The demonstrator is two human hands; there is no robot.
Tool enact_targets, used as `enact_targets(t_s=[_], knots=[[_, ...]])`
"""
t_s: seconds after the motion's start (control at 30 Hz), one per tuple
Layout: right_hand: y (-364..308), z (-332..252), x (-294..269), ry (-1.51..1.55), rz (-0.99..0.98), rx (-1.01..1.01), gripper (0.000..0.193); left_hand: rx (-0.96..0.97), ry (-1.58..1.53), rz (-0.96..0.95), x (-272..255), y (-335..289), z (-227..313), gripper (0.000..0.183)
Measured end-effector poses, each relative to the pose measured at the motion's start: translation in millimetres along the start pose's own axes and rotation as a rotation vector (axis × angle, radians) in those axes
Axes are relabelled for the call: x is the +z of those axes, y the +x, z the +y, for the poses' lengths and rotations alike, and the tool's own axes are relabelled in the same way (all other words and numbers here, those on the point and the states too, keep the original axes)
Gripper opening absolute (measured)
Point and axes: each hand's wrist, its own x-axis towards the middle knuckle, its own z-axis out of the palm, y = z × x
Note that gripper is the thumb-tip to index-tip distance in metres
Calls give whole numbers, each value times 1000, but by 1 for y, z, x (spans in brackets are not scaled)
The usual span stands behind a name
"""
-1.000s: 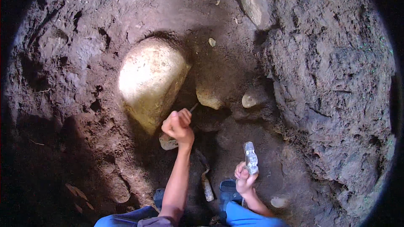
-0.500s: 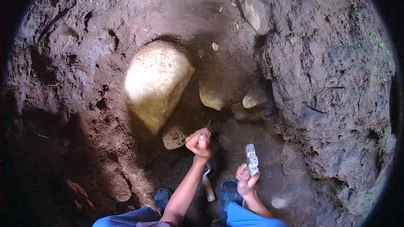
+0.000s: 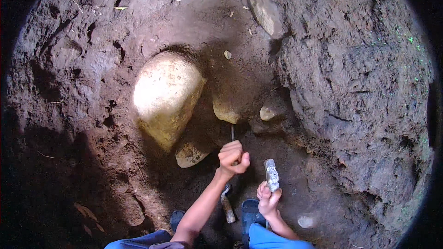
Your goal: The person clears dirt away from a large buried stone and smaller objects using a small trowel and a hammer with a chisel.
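Observation:
My left hand (image 3: 232,159) is closed around a thin metal chisel (image 3: 232,132), its shaft sticking out beyond the knuckles. The far end reaches the soil just below a half-buried, yellowish stone (image 3: 225,112); whether it touches is hard to tell. To the right and nearer me, my right hand (image 3: 268,200) grips a hammer, its worn metal head (image 3: 272,175) raised above the fist. Most of the hammer's handle is hidden. Left of my left hand lies a flat-faced stone (image 3: 190,155). Beneath my left forearm, a trowel (image 3: 227,208) with a worn handle rests on the ground.
A large pale boulder (image 3: 168,94) is set in the earth at left of centre. A small stone (image 3: 267,113) pokes out farther right. Rough earth or rock (image 3: 355,92) rises along the right side. My shoes (image 3: 250,211) are at the lower edge, near a pale stone (image 3: 305,222).
My left hand has moved right and turned, bringing the chisel near the yellowish stone. The right hand still holds the hammer, nearly in place. The whole view has shifted slightly.

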Motion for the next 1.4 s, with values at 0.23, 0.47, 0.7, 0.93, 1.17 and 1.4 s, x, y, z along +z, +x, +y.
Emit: enact_targets(t_s=[0.23,0.47,0.7,0.93,1.17,1.4], knots=[[1,5,3,84,-8,-15,48,-74,60,-129,7,9,-5,43],[-4,13,-19,-265,-70,-19,57,-116,129,-380,6,8,-3,43],[-7,-18,-29,-455,4,-575,26,-171,133,-356,7,12,-7,43],[13,-32,-13,-571,-262,-2,11,-249,174,-348,8,13,-8,40],[18,-15,-14,-322,-171,-292,24,-199,143,-367,6,8,-9,42],[5,0,-24,-547,-46,-634,18,-201,145,-401,4,5,-9,38]])
